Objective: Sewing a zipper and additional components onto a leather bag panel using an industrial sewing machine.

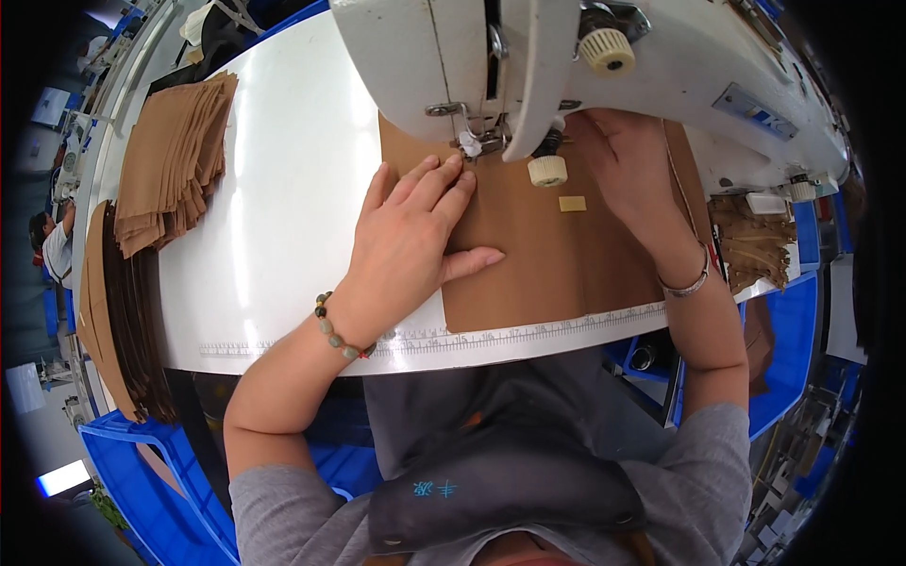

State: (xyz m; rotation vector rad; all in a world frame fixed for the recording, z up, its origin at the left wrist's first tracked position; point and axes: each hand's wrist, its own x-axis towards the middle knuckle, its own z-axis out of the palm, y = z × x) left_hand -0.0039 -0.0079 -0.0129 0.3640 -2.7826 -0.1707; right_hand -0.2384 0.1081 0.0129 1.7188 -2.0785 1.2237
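Workroom, blue bins on both sides of the white table (pixel 283 189). Right bin (pixel 795 354): brown piece (pixel 758 344) inside. Left bin (pixel 118 476): contents unclear. Ruler strip (pixel 514 337) along the table's near edge; brown stack (pixel 179 156) at far left. Brown panel (pixel 528 255) lies on the table, partly under the sewing machine (pixel 679 57). Left hand (pixel 411 222): palm down on panel, fingers extended, thumb spread. Right hand (pixel 618 165): at panel's right side, fingers partly hidden; grip cannot be told.
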